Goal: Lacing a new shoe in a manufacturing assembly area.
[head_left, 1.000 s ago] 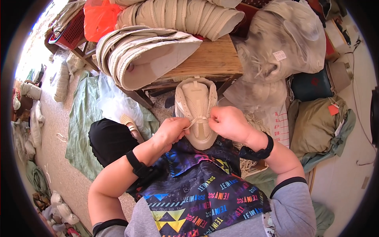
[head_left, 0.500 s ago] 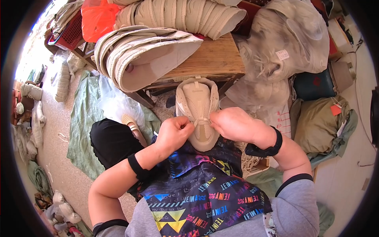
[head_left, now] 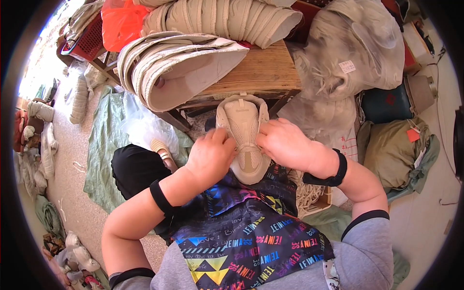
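A beige shoe upper (head_left: 244, 130) rests on my lap, its open end pointing away from me toward the wooden bench (head_left: 263, 72). My left hand (head_left: 210, 157) grips its left side, fingers curled over the edge. From the other side my right hand (head_left: 285, 145) holds it, fingertips pressed near the middle strip. Both hands almost touch above the mesh front. Whether a lace or thread is pinched between the fingers is too small to tell.
Stacks of nested beige shoe uppers (head_left: 179, 67) lie on the bench. A red basket (head_left: 92, 41) and an orange bag (head_left: 121, 21) sit far left. Large grey bags (head_left: 353, 53) stand at right, a green cloth (head_left: 104, 145) and rope bundles (head_left: 79, 96) on the floor.
Both hands have closed in on the shoe upper's middle and slid slightly toward its near end; the upper stays on my lap.
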A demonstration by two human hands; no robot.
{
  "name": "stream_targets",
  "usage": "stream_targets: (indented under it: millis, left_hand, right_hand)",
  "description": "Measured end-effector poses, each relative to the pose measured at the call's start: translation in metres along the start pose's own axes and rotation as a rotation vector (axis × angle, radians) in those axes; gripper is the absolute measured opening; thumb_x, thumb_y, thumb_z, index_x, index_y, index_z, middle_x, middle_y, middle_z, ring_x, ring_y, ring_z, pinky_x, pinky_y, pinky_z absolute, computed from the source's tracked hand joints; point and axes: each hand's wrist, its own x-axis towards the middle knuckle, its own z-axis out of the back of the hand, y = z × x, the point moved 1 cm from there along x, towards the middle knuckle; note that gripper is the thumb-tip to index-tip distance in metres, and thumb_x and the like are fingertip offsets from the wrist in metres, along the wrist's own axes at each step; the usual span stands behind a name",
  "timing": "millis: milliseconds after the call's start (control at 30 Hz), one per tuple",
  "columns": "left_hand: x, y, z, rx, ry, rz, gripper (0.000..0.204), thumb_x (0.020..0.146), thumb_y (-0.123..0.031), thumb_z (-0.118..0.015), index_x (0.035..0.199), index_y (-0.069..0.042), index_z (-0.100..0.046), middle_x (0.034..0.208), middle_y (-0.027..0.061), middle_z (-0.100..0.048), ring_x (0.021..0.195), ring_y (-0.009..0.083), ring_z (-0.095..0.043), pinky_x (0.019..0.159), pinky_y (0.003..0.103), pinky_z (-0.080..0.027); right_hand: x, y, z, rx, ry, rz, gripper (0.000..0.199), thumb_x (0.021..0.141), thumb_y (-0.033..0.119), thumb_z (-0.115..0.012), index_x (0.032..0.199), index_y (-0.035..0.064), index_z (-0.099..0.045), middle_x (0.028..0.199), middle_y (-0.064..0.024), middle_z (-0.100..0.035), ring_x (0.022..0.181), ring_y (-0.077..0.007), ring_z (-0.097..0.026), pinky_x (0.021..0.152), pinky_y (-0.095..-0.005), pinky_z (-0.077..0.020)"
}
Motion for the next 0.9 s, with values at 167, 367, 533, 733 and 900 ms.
stream_targets:
  millis: [167, 367, 533, 733, 900]
  left_hand:
    - [0.017, -0.004, 0.015, 0.201, -0.041, -0.171, 0.033, 0.065, -0.015, -0.079, 0.089, -0.007, -0.059, 0.109, 0.0075, -0.05, 0.102, 0.0284, -0.053, 0.08, 0.041, -0.046]
    - [0.023, 0.005, 0.012, 0.197, 0.122, -0.178, 0.035, 0.061, -0.018, -0.083, 0.087, -0.009, -0.061, 0.098, 0.0053, -0.051, 0.102, 0.0268, -0.051, 0.081, 0.04, -0.04]
    - [0.028, 0.013, 0.014, 0.03, 0.157, -0.14, 0.03, 0.062, -0.024, -0.083, 0.084, -0.011, -0.067, 0.097, 0.0039, -0.055, 0.104, 0.0255, -0.051, 0.082, 0.043, -0.04]
    - [0.032, 0.02, 0.016, -0.016, 0.228, -0.082, 0.021, 0.074, -0.027, -0.076, 0.08, -0.009, -0.067, 0.093, 0.0025, -0.058, 0.103, 0.0267, -0.051, 0.082, 0.044, -0.04]
    - [0.028, 0.01, 0.002, 0.097, 0.092, 0.04, 0.016, 0.078, -0.023, -0.071, 0.073, -0.008, -0.068, 0.088, 0.0029, -0.059, 0.099, 0.0295, -0.05, 0.083, 0.046, -0.04]
  right_hand:
    - [0.002, 0.002, 0.009, -0.091, -0.233, 0.082, 0.042, 0.062, 0.007, -0.077, 0.096, 0.004, -0.053, 0.105, -0.0121, -0.053, 0.091, -0.0316, -0.06, 0.074, -0.0416, -0.0485]
    - [0.011, -0.008, 0.017, 0.072, 0.019, 0.085, 0.051, 0.062, 0.011, -0.083, 0.102, 0.005, -0.051, 0.105, -0.0119, -0.051, 0.091, -0.034, -0.06, 0.073, -0.0447, -0.0505]
    - [0.013, -0.017, 0.017, 0.219, 0.078, 0.091, 0.042, 0.068, 0.013, -0.08, 0.097, 0.005, -0.051, 0.105, -0.0112, -0.05, 0.096, -0.0352, -0.06, 0.075, -0.0444, -0.0512]
    - [0.008, -0.021, 0.015, 0.272, 0.038, 0.056, 0.038, 0.073, 0.014, -0.078, 0.101, 0.008, -0.054, 0.109, -0.0096, -0.05, 0.093, -0.0346, -0.06, 0.073, -0.045, -0.0495]
    - [0.007, -0.019, 0.01, 0.311, 0.01, 0.048, 0.04, 0.071, 0.013, -0.079, 0.1, 0.0061, -0.053, 0.111, -0.0114, -0.049, 0.096, -0.036, -0.058, 0.076, -0.0451, -0.05]
